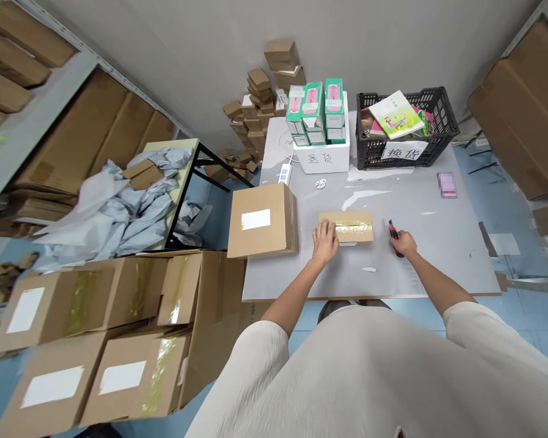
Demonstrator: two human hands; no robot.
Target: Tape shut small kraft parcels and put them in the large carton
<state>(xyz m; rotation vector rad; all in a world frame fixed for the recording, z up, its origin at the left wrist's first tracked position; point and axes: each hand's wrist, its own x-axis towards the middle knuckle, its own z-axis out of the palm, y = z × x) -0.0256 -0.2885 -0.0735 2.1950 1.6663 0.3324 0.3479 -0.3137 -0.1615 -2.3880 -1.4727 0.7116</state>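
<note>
A small cardboard box (363, 225) with shiny clear tape along its top lies on the grey table. A dark slit shows along the taped seam. My left hand (325, 242) grips the box's left end, fingers over its top. To the right of the box, my right hand (404, 243) is closed around a red and black box cutter (394, 236), its tip pointing away from me. The cutter is apart from the box. Whether its blade is out is too small to tell.
A larger carton (262, 222) stands at the table's left edge. At the back are a white bin (322, 159) of green-and-pink boxes and a black crate (369, 159) with booklets. A pinkish blurred item (447, 185) lies right. Big cartons (139, 365) stack at lower left.
</note>
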